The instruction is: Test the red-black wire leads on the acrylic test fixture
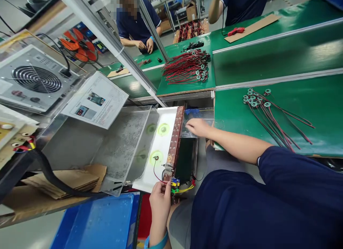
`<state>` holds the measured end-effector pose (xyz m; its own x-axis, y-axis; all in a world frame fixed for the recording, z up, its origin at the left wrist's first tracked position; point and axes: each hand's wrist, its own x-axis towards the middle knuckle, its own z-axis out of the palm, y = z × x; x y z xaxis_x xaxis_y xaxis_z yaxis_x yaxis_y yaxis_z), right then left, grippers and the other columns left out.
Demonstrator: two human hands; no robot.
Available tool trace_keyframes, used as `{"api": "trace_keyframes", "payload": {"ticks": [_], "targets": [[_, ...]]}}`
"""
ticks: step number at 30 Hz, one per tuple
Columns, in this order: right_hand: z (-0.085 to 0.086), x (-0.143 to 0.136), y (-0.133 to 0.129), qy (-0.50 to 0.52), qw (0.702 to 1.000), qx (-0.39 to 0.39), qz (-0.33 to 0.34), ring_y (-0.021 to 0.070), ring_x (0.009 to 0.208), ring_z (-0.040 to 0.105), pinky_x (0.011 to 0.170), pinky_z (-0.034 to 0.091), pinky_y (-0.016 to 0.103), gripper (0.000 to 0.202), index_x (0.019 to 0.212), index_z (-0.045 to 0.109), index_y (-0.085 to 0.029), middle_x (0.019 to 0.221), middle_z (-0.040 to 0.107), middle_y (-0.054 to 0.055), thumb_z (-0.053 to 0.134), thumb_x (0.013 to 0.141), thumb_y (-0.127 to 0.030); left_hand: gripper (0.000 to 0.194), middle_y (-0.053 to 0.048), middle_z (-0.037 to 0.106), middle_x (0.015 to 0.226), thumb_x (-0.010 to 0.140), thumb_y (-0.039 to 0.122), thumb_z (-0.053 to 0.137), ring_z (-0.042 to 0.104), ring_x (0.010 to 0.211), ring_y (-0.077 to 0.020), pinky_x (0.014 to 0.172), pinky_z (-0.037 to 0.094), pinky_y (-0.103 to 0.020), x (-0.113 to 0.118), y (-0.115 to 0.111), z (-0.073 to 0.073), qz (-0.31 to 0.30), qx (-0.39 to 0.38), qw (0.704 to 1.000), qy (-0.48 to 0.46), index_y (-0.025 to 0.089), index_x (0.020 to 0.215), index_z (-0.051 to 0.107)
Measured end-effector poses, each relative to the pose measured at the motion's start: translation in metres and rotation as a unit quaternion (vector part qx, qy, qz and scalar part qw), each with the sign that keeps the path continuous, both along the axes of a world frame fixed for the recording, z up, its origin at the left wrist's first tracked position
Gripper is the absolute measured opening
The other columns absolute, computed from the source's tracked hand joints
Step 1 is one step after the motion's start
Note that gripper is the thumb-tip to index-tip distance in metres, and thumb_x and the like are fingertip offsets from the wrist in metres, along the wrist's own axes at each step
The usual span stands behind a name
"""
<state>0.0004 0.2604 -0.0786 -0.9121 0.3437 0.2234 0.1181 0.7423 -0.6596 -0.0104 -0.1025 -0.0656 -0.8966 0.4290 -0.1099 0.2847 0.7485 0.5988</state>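
Observation:
My left hand (160,200), with a blue wristband, pinches a thin red wire (155,172) at the front edge of a white board (146,179). From my fingers the wire runs up to a small round part (156,158) inside a yellow-green ring. A second yellow-green ring (163,129) lies farther up the board. Beside my left fingertips are blue, yellow and green connectors (175,184). My right hand (198,127) is closed, fingers curled, just right of the brown perforated strip (175,134). Whatever it may hold is hidden.
A clear plastic cover (125,145) leans over the board's left side. Round parts with red and black wires lie in a bunch (253,99) and a larger pile (187,66) on green tables. A blue bin (93,220) stands below. Two people work across the bench.

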Motion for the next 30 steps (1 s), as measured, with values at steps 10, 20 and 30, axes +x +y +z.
{"api": "trace_keyframes", "payload": {"ticks": [10, 20, 30], "targets": [[-0.018, -0.003, 0.026, -0.047, 0.988, -0.051, -0.138, 0.0198, 0.09, 0.063, 0.075, 0.04, 0.027, 0.028, 0.1, 0.072, -0.018, 0.096, 0.072, 0.005, 0.052, 0.095, -0.037, 0.042, -0.005, 0.056, 0.073, 0.089, 0.052, 0.05, 0.05, 0.074, -0.0146, 0.07, 0.033, -0.025, 0.006, 0.005, -0.007, -0.036, -0.038, 0.991, 0.124, 0.016, 0.068, 0.054], [-0.017, -0.003, 0.026, -0.056, 0.987, -0.062, -0.138, 0.0196, 0.096, 0.064, 0.08, 0.043, 0.027, 0.024, 0.1, 0.072, -0.019, 0.102, 0.072, 0.004, 0.054, 0.094, -0.032, 0.046, -0.004, 0.056, 0.071, 0.088, 0.058, 0.045, 0.052, 0.073, -0.0153, 0.07, 0.033, -0.027, 0.005, 0.002, -0.011, -0.046, -0.04, 0.985, 0.162, 0.018, 0.069, 0.056], [-0.019, -0.003, 0.025, -0.069, 0.989, -0.052, -0.121, 0.0207, 0.098, 0.064, 0.082, 0.043, 0.028, 0.023, 0.101, 0.072, -0.02, 0.105, 0.072, 0.005, 0.052, 0.094, -0.029, 0.045, -0.005, 0.057, 0.073, 0.089, 0.056, 0.046, 0.052, 0.075, -0.0163, 0.071, 0.033, -0.027, 0.002, -0.001, -0.017, -0.059, -0.039, 0.982, 0.173, 0.017, 0.069, 0.055]]}}
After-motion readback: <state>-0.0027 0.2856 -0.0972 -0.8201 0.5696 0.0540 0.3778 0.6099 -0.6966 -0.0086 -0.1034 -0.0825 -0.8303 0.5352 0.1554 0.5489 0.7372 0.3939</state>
